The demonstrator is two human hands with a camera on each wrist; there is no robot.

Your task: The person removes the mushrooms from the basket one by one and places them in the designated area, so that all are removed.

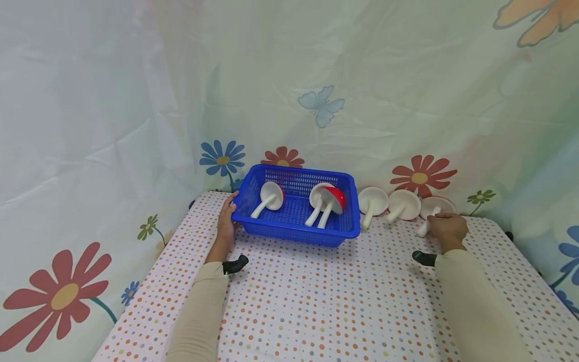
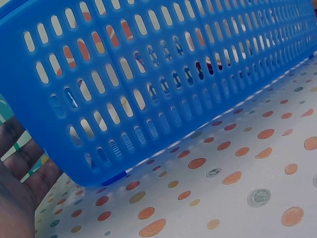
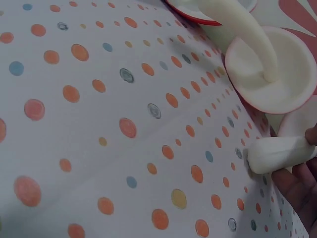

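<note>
My left hand (image 1: 226, 221) lies along the left end of a blue plastic basket (image 1: 294, 234), its fingers extended against the end wall. In the left wrist view the fingers (image 2: 25, 163) reach past the basket's corner. My right hand (image 1: 448, 229) pinches the white stem of the rightmost toy mushroom (image 1: 438, 205); the right wrist view has the stem (image 3: 280, 153) between thumb and fingers, the cap partly hidden. Two more toy mushrooms, one (image 1: 404, 204) beside the held one and another (image 1: 373, 201) near the basket, lie with their white undersides showing.
Inside the basket are three toy mushrooms, one (image 1: 271, 197) at the left and two at the right, where a red cap (image 1: 336, 197) shows. The dotted tablecloth (image 1: 316, 301) covers the table. A flower-printed cloth (image 1: 362, 100) hangs behind the table's far edge.
</note>
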